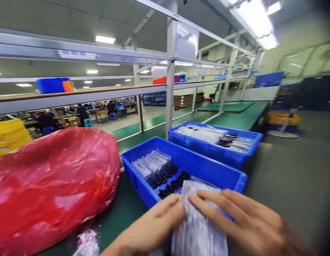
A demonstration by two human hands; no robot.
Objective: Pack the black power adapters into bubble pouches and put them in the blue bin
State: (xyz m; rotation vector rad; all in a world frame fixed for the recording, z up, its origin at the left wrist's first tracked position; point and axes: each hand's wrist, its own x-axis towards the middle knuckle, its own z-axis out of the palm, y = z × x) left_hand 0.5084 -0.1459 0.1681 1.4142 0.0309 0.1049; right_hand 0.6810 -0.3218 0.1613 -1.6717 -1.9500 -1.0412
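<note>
Between my hands, at the bottom centre, is a clear plastic bag (200,227), standing up tilted and blurred at its lower end; its contents cannot be made out. My left hand (156,222) pinches its left edge between thumb and fingers. Across its upper face lies my right hand (242,217), fingers stretched out and flat, thumb hidden. Just beyond them stands a blue bin (207,163). Inside it, rows of clear bagged items (152,163) with black ends (178,183) lie packed side by side.
A second blue bin (250,137) with similar bagged items sits behind the first. A large red plastic bag (55,185) bulges at left, with crumpled clear plastic (87,243) near it. Yellow bins (10,138) stand far left. A metal frame post (170,89) rises behind the green bench (119,213).
</note>
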